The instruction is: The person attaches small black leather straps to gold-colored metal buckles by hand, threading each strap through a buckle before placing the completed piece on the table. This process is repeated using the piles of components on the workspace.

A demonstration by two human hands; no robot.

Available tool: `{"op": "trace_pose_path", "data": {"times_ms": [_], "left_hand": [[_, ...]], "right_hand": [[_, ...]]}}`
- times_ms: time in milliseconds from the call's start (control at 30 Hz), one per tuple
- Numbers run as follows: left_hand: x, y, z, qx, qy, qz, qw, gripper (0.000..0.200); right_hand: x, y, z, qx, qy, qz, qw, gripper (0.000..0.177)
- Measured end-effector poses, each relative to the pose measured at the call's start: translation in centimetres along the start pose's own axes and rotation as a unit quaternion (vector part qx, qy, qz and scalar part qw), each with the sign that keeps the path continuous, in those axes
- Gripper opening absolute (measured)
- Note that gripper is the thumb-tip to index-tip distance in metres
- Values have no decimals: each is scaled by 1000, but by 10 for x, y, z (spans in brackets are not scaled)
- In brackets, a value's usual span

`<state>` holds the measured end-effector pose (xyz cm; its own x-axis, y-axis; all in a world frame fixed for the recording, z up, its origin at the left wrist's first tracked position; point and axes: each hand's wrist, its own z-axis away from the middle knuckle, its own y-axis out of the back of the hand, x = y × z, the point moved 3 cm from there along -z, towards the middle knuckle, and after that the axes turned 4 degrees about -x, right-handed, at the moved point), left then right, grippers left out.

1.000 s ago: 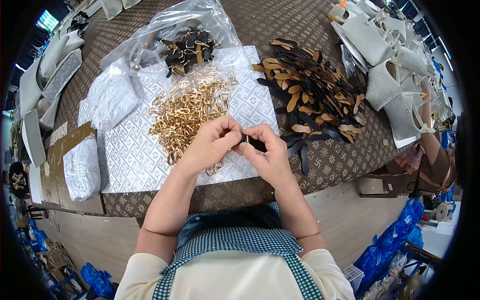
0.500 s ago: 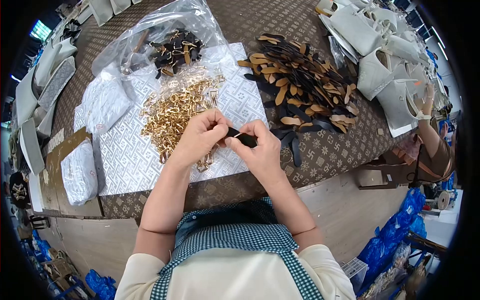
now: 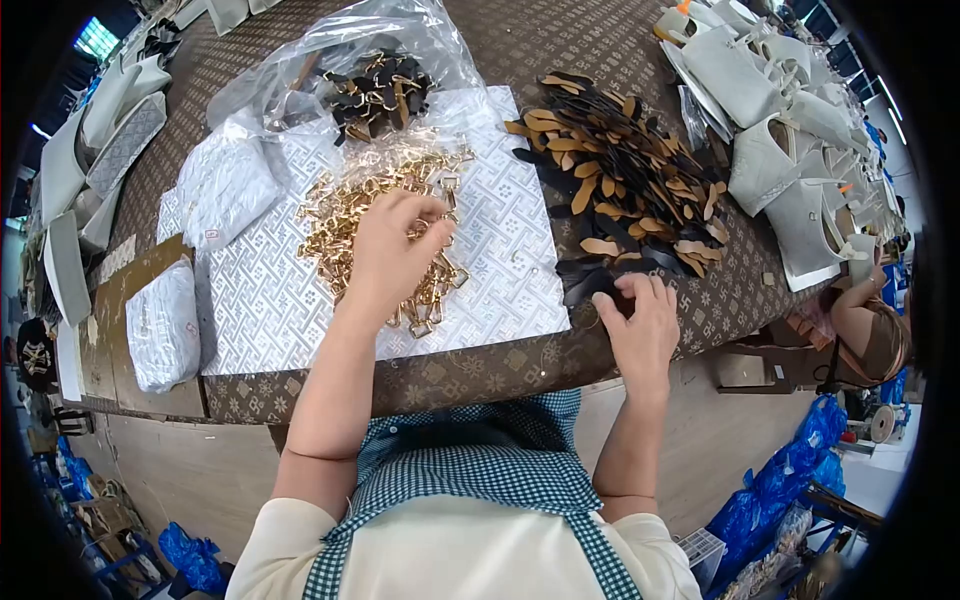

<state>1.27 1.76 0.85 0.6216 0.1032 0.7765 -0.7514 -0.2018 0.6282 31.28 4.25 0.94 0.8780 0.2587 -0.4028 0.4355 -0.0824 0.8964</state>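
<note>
Looking down from my head, I see my left hand (image 3: 395, 250) over the heap of gold loops (image 3: 335, 220). Its fingers are half curled with the thumb near their tips, and I can't tell if they pinch a loop. My right hand (image 3: 642, 325) is at the near end of the pile of straps (image 3: 620, 180). Its thumb and fingers are bent beside a black strap (image 3: 588, 287), and I can't tell if they grip it. The loops lie on a white sheet (image 3: 250, 320), and most straps lie on the brown cloth (image 3: 440, 390) just right of it. Past the loops, a clear bag (image 3: 440, 50) has more straps in it (these ones have gold bits on them). A wrapped white pack (image 3: 163, 330) sits on the left. Pale purses (image 3: 740, 85) are heaped on the right.
</note>
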Motion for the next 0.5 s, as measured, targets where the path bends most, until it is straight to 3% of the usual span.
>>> {"op": "trace_pose_path", "data": {"times_ms": [67,267,367,467,500], "left_hand": [[1,-11,4,41,-75,-172,981,28],[2,-24,-2,86,-87,-256,959,22],[3,-29,-7,99,-92,-274,952,15],[5,-33,-7,99,-117,-267,951,10],[3,-33,-6,93,-134,-253,953,8]], "right_hand": [[1,-3,3,7,5,16,1000,22],[-1,-12,-2,10,57,-37,998,17],[-16,-20,-3,11,-43,-279,959,13],[-42,-31,-10,-18,-24,-478,878,11],[-50,-34,-15,-32,-15,-474,880,11]]}}
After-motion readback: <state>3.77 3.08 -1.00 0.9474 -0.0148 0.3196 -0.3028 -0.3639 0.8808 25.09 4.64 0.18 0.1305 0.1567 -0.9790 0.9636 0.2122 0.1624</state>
